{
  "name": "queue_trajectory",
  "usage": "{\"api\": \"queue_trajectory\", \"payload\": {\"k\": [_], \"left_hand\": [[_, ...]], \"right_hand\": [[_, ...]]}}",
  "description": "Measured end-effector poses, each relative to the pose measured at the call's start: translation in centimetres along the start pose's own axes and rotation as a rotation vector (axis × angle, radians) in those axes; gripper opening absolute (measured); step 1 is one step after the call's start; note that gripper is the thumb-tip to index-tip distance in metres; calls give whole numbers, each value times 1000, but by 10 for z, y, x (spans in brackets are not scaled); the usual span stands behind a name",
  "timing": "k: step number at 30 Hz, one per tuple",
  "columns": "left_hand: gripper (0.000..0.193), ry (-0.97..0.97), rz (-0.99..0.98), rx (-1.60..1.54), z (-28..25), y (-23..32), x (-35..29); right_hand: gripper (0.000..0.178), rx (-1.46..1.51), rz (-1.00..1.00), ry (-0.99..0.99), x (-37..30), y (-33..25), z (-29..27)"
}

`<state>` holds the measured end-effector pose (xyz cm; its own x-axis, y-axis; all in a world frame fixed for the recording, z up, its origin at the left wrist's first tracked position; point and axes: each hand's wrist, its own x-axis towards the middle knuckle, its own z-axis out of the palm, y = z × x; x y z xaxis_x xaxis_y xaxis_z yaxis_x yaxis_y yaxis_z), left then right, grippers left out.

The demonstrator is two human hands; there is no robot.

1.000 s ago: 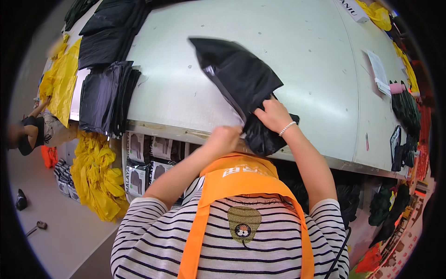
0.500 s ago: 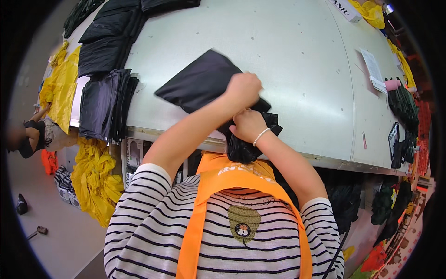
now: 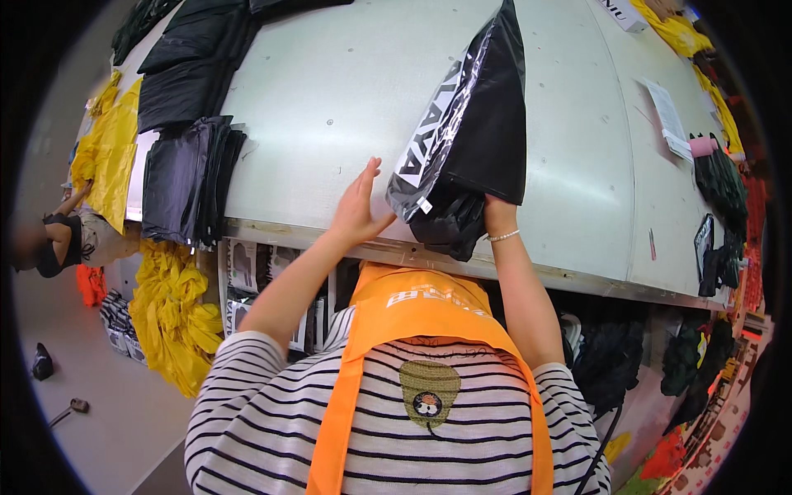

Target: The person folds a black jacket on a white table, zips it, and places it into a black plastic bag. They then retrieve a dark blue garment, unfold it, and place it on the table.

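**Over the bench [image 3: 569, 165], a black package [image 3: 487, 132] held**

It stretches away from the person, its lower right part gripped by the right hand [image 3: 500, 218], fingertips hidden. The left hand [image 3: 356, 210], fingers spread and empty, is close beside its lower left edge.

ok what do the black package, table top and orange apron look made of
Black package: probably plastic film, glossy, glints along one side. Table top: perhaps coated board or metal, smooth, soft sheen. Orange apron: likely matte fabric, softly draped.
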<state>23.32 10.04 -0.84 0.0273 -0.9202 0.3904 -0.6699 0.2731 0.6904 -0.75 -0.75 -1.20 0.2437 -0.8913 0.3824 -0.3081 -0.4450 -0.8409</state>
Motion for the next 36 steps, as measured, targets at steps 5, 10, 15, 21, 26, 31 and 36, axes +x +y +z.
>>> {"api": "queue_trajectory", "payload": {"k": [5,10,15,21,26,31,36], "left_hand": [[77,-125,-234,-78,32,5,22],[80,-53,-218,-94,22,40,-8],[59,193,-920,-1106,72,32,-27],[33,247,-1056,-1314,76,41,-13],[36,302,-982,-1356,29,62,-8],[34,334,-948,-1435,21,52,3],[32,-98,-970,-860,13,47,11]], "right_hand": [[45,13,69,82,6,16,11],[41,43,162,125,25,17,13],[39,-517,-242,-77,52,-16,26],[66,-638,259,-681,87,-104,47],[57,-657,-470,-512,34,-127,32],[44,-1,-594,-494,-29,-89,-8],[35,628,632,-307,-38,-31,39]]}}
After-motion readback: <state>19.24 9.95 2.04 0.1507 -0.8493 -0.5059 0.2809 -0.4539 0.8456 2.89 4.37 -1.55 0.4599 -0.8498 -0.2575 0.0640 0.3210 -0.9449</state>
